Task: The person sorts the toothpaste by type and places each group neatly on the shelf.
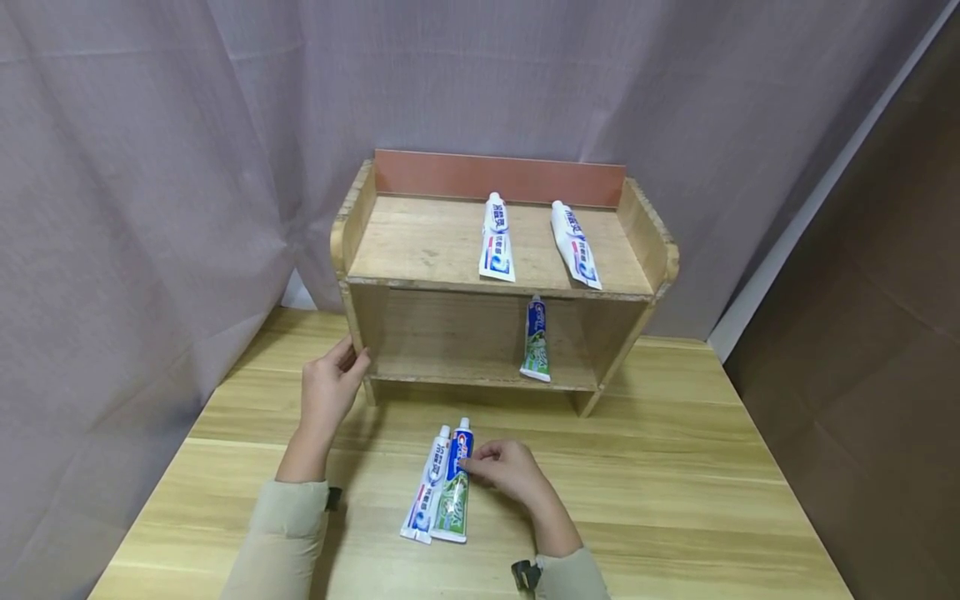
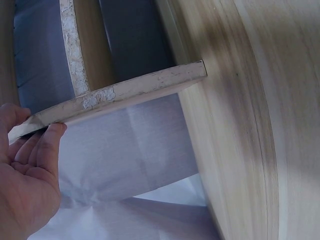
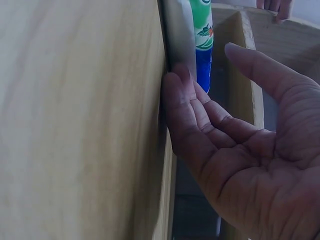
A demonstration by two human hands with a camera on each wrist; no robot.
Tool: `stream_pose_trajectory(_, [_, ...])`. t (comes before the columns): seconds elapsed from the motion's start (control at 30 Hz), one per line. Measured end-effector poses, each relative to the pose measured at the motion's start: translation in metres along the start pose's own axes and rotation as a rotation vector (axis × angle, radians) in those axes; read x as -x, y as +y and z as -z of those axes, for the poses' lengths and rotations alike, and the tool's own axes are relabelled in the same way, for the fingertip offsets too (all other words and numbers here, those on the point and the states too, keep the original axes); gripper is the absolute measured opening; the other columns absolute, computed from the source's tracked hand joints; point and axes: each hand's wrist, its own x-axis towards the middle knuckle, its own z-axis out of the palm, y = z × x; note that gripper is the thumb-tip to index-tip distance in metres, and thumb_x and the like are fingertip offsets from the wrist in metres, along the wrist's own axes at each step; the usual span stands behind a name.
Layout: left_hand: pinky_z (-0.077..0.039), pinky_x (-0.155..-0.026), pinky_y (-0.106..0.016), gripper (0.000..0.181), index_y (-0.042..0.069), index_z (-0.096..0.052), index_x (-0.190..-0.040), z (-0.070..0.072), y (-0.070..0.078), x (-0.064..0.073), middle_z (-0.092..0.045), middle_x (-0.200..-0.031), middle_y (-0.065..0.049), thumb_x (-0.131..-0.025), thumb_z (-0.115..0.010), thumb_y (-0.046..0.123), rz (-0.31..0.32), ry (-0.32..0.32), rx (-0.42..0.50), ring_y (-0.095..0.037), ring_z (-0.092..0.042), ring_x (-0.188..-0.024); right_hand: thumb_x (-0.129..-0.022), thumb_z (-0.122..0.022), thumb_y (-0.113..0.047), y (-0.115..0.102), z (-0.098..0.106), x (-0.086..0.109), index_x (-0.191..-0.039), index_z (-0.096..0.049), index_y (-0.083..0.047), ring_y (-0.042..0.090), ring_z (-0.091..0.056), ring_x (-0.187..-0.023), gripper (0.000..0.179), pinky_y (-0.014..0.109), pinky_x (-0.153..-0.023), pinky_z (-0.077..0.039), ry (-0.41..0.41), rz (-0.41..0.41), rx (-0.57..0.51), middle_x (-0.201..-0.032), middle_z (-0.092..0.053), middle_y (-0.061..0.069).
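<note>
My left hand [image 1: 330,387] grips the left side panel [image 2: 145,82] of a small two-tier wooden shelf [image 1: 480,382], thumb on one face and fingers on the other. My right hand [image 1: 513,475] is at the right edge of a blue-and-green toothpaste tube [image 1: 453,492] lying on the table. In the right wrist view the thumb [image 3: 245,57] stands apart from the fingers [image 3: 182,112], with that tube [image 3: 204,30] beyond them. Close along its left side lies a white toothpaste tube [image 1: 427,492], cap pointing toward the shelf.
Two white toothpaste tubes, a left one [image 1: 496,242] and a right one [image 1: 576,246], lie on the upper tier. One blue-and-green tube [image 1: 536,342] lies on the lower tier. Grey curtain [image 1: 480,75] hangs behind the wooden table [image 1: 675,500]; a brown panel [image 1: 862,292] stands on the right.
</note>
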Motion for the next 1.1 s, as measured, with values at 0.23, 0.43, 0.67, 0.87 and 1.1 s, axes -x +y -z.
stream_pose_trajectory(0.23, [-0.062,-0.077,-0.031,0.035,0.002,-0.068,-0.127,0.0,0.001,0.0,-0.07,-0.111,-0.023,-0.094,-0.069,0.011,-0.001,0.01,0.0,-0.034,-0.073,-0.095,-0.082,-0.082,-0.031,0.001,-0.002,0.001,-0.091,-0.073,-0.003,0.017,-0.063,-0.069,0.031,0.03,-0.064,-0.057,-0.022,-0.009,0.075,-0.078,-0.069,0.002])
stream_pose_trajectory(0.43, [-0.062,-0.078,-0.031,0.035,0.003,-0.068,-0.128,0.0,0.002,0.001,-0.07,-0.111,-0.022,-0.094,-0.068,0.013,0.009,0.008,0.0,-0.033,-0.073,-0.096,-0.081,-0.083,-0.036,0.001,-0.006,0.001,-0.082,-0.074,-0.007,0.015,-0.06,-0.064,0.03,0.028,-0.059,-0.054,-0.016,0.007,0.137,-0.072,-0.068,0.0])
stream_pose_trajectory(0.67, [-0.062,-0.078,-0.029,0.036,0.004,-0.068,-0.129,-0.001,-0.001,0.0,-0.071,-0.111,-0.021,-0.094,-0.068,0.014,0.008,0.006,-0.01,-0.031,-0.073,-0.096,-0.081,-0.083,-0.041,0.001,-0.008,0.001,-0.07,-0.071,-0.011,0.011,-0.053,-0.056,0.034,0.022,-0.05,-0.046,-0.017,0.01,0.197,-0.064,-0.065,0.0])
stream_pose_trajectory(0.87, [-0.062,-0.078,-0.028,0.036,0.004,-0.068,-0.129,-0.001,-0.001,0.0,-0.07,-0.112,-0.022,-0.094,-0.068,0.013,0.009,0.004,-0.001,-0.031,-0.073,-0.096,-0.081,-0.082,-0.043,0.0,-0.01,0.002,-0.066,-0.069,-0.009,0.009,-0.046,-0.051,0.039,0.019,-0.046,-0.039,-0.029,0.012,0.217,-0.057,-0.059,-0.004])
stream_pose_trajectory(1.1, [-0.062,-0.078,-0.028,0.035,0.003,-0.068,-0.128,-0.001,-0.002,0.0,-0.07,-0.112,-0.022,-0.094,-0.068,0.012,0.003,0.004,0.002,-0.033,-0.073,-0.096,-0.08,-0.082,-0.044,-0.004,-0.011,0.003,-0.057,-0.057,-0.015,0.008,-0.038,-0.047,0.045,0.018,-0.044,-0.031,-0.02,0.001,0.235,-0.051,-0.047,-0.008])
